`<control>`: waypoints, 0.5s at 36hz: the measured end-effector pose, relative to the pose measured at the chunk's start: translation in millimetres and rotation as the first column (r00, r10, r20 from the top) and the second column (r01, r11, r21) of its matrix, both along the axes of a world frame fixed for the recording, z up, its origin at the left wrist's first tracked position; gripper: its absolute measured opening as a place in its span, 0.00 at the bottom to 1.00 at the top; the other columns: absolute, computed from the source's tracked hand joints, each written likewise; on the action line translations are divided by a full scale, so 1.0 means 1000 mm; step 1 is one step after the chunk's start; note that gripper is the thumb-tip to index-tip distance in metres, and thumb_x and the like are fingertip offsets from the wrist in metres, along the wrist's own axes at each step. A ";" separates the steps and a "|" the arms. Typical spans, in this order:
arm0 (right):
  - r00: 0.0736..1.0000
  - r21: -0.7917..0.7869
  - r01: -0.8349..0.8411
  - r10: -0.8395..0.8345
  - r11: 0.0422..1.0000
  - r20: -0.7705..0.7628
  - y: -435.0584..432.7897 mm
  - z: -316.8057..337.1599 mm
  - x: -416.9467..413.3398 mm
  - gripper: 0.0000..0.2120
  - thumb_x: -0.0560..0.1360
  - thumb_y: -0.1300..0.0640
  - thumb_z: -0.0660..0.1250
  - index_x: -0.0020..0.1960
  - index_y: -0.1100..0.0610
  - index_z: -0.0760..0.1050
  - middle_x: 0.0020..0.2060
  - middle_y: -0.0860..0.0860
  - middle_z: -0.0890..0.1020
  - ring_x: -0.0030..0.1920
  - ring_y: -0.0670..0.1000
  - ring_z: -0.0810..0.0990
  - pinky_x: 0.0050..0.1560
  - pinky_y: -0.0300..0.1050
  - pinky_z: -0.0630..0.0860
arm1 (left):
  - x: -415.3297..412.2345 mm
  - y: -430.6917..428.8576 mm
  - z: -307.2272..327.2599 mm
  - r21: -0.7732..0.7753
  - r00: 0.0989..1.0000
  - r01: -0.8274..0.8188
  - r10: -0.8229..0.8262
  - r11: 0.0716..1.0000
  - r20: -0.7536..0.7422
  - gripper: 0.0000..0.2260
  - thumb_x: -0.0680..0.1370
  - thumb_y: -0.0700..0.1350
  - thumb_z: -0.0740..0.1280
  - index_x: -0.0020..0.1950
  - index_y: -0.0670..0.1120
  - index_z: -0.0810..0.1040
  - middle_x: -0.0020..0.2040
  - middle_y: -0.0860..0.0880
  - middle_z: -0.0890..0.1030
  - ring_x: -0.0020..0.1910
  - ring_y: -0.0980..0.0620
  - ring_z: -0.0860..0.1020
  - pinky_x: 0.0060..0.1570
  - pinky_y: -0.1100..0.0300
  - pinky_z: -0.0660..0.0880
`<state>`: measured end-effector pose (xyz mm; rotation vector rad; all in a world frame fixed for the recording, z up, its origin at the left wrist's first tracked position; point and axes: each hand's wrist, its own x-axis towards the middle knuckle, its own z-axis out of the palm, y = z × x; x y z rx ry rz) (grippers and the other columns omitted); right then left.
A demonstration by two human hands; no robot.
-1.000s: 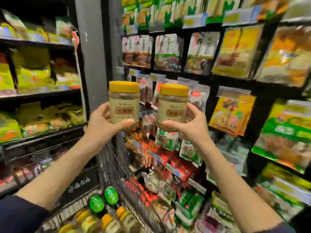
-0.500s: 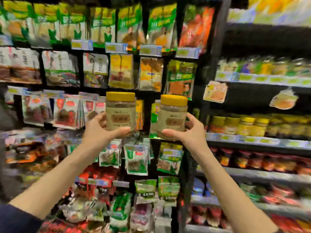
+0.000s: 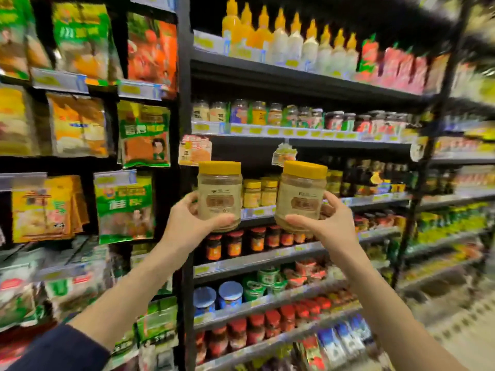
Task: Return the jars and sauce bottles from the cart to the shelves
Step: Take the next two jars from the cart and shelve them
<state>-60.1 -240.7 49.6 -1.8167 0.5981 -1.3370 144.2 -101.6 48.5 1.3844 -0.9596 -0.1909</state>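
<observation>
Two matching jars with yellow lids and beige labels are held up in front of the shelves. My left hand [image 3: 191,223] grips the left jar [image 3: 219,191] from its side and base. My right hand [image 3: 325,222] grips the right jar [image 3: 301,195] the same way. Both jars are upright, at the height of a shelf [image 3: 375,200] that carries several similar yellow-lidded jars [image 3: 258,192] just behind and between them. The cart is out of view.
Black shelving fills the view. Squeeze bottles [image 3: 289,40] line the top shelf, small jars [image 3: 267,115] the one below, red-lidded jars [image 3: 241,245] under my hands. Hanging spice packets [image 3: 126,207] cover the rack at left. An aisle floor shows at the lower right.
The view has swung right, from the cart and packet racks to the jar shelves. Both hands keep their grip on the jars, held at about the same height.
</observation>
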 end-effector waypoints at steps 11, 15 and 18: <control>0.991 -0.087 0.129 -0.130 0.988 -0.013 -0.082 -0.006 -0.107 0.24 0.57 0.58 0.81 0.48 0.44 0.75 0.43 0.42 0.83 0.43 0.37 0.81 0.40 0.29 0.76 | -0.092 -0.103 -0.011 -0.005 0.994 0.111 -0.111 0.994 -0.002 0.35 0.58 0.49 0.80 0.63 0.48 0.73 0.55 0.54 0.80 0.54 0.56 0.78 0.54 0.61 0.74; 0.988 -0.080 0.150 -0.152 0.985 -0.026 -0.116 -0.014 -0.128 0.30 0.57 0.54 0.82 0.56 0.50 0.75 0.48 0.46 0.83 0.49 0.43 0.81 0.48 0.39 0.78 | -0.114 -0.134 -0.021 -0.009 0.989 0.145 -0.145 0.989 0.007 0.24 0.63 0.43 0.79 0.54 0.55 0.74 0.49 0.60 0.78 0.49 0.66 0.75 0.46 0.68 0.71; 0.987 -0.068 0.153 -0.156 0.986 -0.029 -0.140 -0.020 -0.134 0.31 0.57 0.54 0.81 0.58 0.52 0.75 0.48 0.46 0.83 0.48 0.42 0.82 0.47 0.37 0.78 | -0.119 -0.158 -0.029 0.009 0.988 0.157 -0.157 0.988 0.005 0.24 0.63 0.44 0.79 0.54 0.57 0.73 0.48 0.62 0.78 0.49 0.65 0.76 0.46 0.68 0.71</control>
